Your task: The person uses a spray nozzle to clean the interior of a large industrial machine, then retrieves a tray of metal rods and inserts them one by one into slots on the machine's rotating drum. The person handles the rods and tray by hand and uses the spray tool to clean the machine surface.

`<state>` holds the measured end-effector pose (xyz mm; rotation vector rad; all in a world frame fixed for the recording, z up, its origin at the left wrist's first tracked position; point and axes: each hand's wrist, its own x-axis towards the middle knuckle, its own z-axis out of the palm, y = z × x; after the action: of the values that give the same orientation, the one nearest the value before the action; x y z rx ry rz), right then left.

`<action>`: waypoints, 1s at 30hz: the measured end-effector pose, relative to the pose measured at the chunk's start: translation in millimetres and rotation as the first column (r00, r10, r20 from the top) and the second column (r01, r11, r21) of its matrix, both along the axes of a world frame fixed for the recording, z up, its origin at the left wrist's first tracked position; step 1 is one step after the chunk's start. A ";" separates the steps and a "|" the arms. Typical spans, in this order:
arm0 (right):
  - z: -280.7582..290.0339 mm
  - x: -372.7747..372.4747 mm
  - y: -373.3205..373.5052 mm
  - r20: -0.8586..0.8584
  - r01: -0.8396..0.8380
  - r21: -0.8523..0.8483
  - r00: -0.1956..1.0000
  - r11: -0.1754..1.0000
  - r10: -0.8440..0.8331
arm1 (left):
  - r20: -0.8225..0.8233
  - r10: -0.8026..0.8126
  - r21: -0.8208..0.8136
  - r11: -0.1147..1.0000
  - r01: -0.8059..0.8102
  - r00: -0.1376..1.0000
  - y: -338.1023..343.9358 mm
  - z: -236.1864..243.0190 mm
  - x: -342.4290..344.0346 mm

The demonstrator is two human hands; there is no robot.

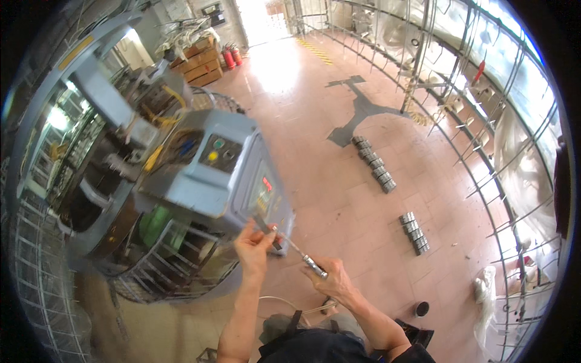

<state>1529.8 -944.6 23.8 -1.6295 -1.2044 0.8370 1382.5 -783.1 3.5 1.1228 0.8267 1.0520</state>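
My left hand [254, 246] is closed, pinching a flat, dark metal strip [262, 224] that sticks out above and below the fingers. My right hand [334, 279] is wrapped round the silver handle of a slim tool [313, 265] with a long thin shaft. That shaft slants up and left to the strip beside my left fingertips; whether the tip touches it I cannot tell. Both hands are held in front of the control panel [264, 187] of a blue-grey machine. The tool's exact kind is too small to make out.
The blue-grey machine [187, 187] with a metal guard rail fills the left. Rows of dark metal cylinders [374, 164] stand on the tiled floor. A black cup [421, 309] stands lower right. Wire racks with hooks [466, 121] line the right. Red fire extinguishers [229, 57] stand far back.
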 end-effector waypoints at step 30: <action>-8.6 494.5 477.3 -0.178 -0.705 0.003 0.697 0.709 0.694 | 0.255 0.390 -0.249 0.911 -0.330 0.885 535.2 18.2 452.0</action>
<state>2024.3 -467.3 15.2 -1.0818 -1.7217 1.4713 1834.4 -248.0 21.6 0.6261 0.8928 1.3784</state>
